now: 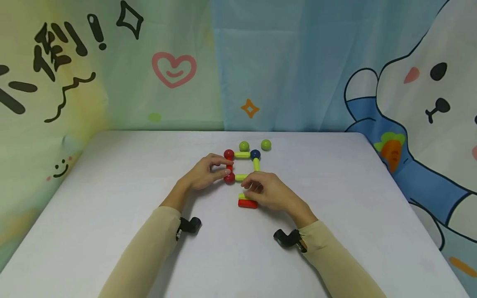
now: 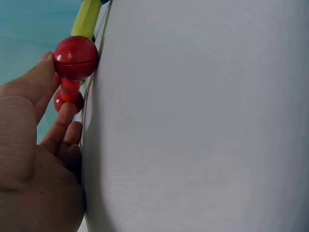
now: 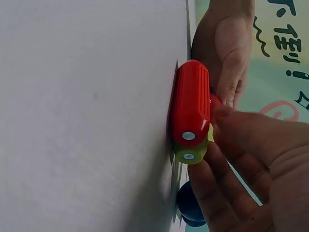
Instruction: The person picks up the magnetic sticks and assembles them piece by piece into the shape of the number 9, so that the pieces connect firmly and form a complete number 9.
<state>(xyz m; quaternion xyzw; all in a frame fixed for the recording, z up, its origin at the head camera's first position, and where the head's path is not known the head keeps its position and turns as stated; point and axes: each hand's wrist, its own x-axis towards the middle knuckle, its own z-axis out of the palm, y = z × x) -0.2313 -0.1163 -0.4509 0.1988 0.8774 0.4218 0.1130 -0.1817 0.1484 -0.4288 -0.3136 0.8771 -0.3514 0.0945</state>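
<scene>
A square frame of toy building sticks and balls lies on the table. Two red balls (image 1: pixel 229 178) with a red stick (image 2: pixel 69 89) between them form its left side. Yellow-green sticks (image 1: pixel 242 155) and a dark blue ball (image 1: pixel 255 154) make up other sides; the near right corner is hidden by my right hand. My left hand (image 1: pixel 204 171) holds the red side, thumb against the nearer red ball. My right hand (image 1: pixel 269 191) has thumb and fingers around a loose yellow-green stick (image 3: pixel 190 153). A thicker-looking red stick (image 3: pixel 191 104) lies right beside that one.
Two green balls (image 1: pixel 266 144) sit behind the frame, towards the table's far edge. The white table (image 1: pixel 112 174) meets a printed curtain (image 1: pixel 283 66) at the back. Black wrist cameras (image 1: pixel 287 239) stick out from both sleeves.
</scene>
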